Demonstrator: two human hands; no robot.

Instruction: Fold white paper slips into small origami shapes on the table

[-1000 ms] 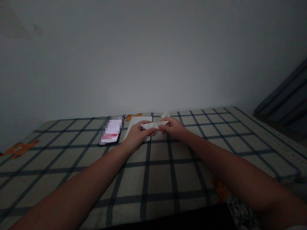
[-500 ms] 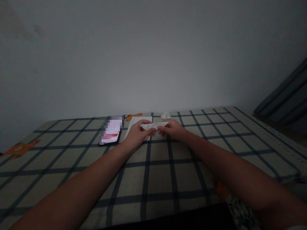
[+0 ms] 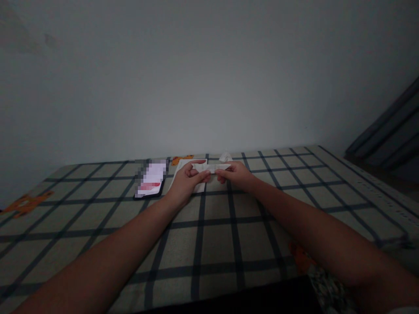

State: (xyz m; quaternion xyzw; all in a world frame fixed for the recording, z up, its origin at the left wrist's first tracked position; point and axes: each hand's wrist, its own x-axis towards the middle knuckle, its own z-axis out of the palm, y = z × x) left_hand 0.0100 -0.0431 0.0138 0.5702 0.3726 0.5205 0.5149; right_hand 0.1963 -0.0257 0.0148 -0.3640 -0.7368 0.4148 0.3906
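My left hand [image 3: 188, 178] and my right hand [image 3: 234, 174] pinch a narrow folded strip of white paper [image 3: 212, 168] between thumbs and fingers, one hand on each side of its middle. The strip is held level above the checked cloth, its two ends reaching back over the fingers. Whether it is tissue or plain paper I cannot tell. Partly behind my left hand lies a flat white sheet [image 3: 200, 188]. Just beyond my right hand sits a small crumpled white piece [image 3: 225, 156], its lower part hidden by that hand.
Left of the sheet lies a phone [image 3: 152, 179] with a lit, blurred screen. A checked cloth [image 3: 216, 235] with orange figures [image 3: 29, 203] covers the surface up to a pale wall [image 3: 209, 78]. Dark striped fabric [image 3: 389, 122] hangs at the right.
The paper strip has risen slightly and looks flatter and bent at its middle. My left fingers have spread a little behind it, and both thumbs have shifted slightly.
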